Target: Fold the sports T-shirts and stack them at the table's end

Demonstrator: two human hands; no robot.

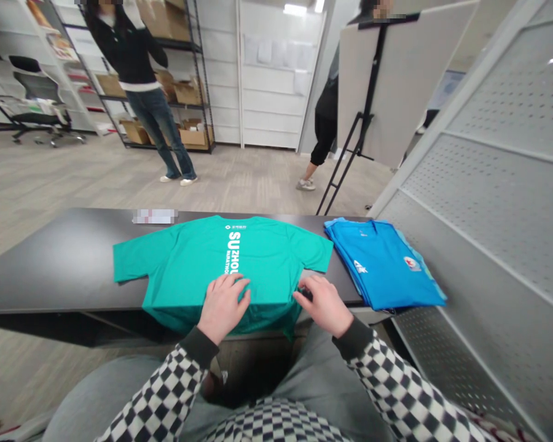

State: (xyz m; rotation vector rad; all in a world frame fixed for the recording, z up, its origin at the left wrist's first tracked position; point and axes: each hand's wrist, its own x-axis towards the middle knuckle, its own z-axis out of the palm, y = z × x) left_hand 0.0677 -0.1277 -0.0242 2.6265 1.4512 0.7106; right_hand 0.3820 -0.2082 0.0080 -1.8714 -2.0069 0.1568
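A green T-shirt (267, 264) with white "SUZHOU" lettering lies spread on the dark table, its sleeves out to both sides. Its lower end hangs over the near edge. My left hand (223, 304) rests on the shirt near that edge, fingers stretched and apart, covering part of the lettering. At the shirt's right side is my right hand (325, 304), its fingers bent and the thumb apart from them, with nothing visible held. To the right, a stack of folded blue shirts (378, 264) with small white logos sits at the table's edge.
The dark table (64, 264) extends left, with a blurred white item (155, 216) at its far edge. A perforated grey panel (502, 184) stands close on the right. Beyond are an easel board (396, 80), shelves with boxes (188, 92) and two people standing.
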